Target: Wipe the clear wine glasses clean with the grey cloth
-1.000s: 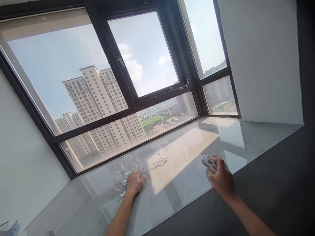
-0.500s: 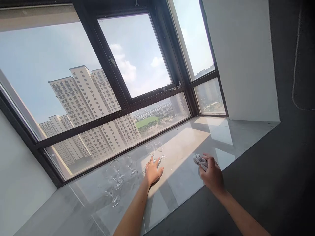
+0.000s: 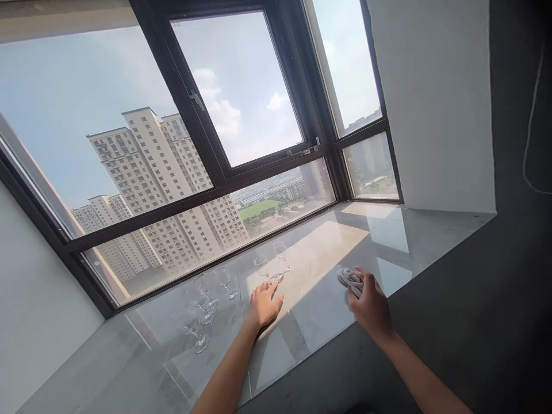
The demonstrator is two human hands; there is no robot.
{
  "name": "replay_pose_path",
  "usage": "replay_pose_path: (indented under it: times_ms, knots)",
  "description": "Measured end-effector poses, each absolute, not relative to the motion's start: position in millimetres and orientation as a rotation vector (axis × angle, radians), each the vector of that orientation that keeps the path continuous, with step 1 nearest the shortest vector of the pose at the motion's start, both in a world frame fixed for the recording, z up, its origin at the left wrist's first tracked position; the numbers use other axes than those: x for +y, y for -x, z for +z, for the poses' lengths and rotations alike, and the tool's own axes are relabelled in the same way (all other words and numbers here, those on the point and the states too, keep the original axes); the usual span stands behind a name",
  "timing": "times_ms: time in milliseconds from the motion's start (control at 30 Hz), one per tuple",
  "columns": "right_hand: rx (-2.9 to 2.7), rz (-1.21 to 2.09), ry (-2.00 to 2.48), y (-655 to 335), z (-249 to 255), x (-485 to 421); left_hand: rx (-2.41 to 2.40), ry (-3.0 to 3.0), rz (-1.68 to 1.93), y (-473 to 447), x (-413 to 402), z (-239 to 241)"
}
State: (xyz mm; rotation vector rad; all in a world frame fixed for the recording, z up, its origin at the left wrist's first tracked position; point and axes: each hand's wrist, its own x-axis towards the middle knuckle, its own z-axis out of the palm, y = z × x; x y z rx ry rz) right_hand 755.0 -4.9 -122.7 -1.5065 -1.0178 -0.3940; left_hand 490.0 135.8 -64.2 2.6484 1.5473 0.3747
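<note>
"What's biggest?"

"A pale tower [image 3: 155, 155], outside, beyond the window [image 3: 219, 183]. That's dark-framed, and a glossy sill [image 3: 317, 302] runs along its foot, partly sunlit."

"And the hands?"

"Both are on the room side of the window. The left hand [image 3: 264, 307] is palm down, fingers loosely spread and thumb apart; I see nothing in its grip. The right hand [image 3: 371, 305], nearer the window's right corner, has fingers and thumb closed round a cloth [image 3: 348, 280]."

"Anything near the left one?"

"A pair of glasses [image 3: 280, 251], just beyond its fingers, upright near the window's foot. I can't tell whether the fingertips touch the nearer one."

"Any more glasses?"

"A cluster of glasses [image 3: 207, 315], upright on the sill toward the window's left end. They overlap, so they're hard to make out."

"And the cloth?"

"Smallest of the lot: light grey, bunched up, farther from the window than the pair and well apart from the cluster."
</note>
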Motion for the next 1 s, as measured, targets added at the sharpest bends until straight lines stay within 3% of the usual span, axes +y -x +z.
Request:
replay_pose_path:
  times_ms: [267, 567, 1000]
  knots:
    - [-1.036, -0.376, 1.513, -756, -122, -5, 1.618, -2.673, 0.398, -447, 106, -64]
    - [-1.039, -0.384, 1.522, -755, -121, -6, 2.011, -2.453, 0.236, -387, 113, -73]
    - [-1.044, -0.415, 1.518, -757, -123, -4, 2.227, -2.272, 0.169, -390, 125, -75]
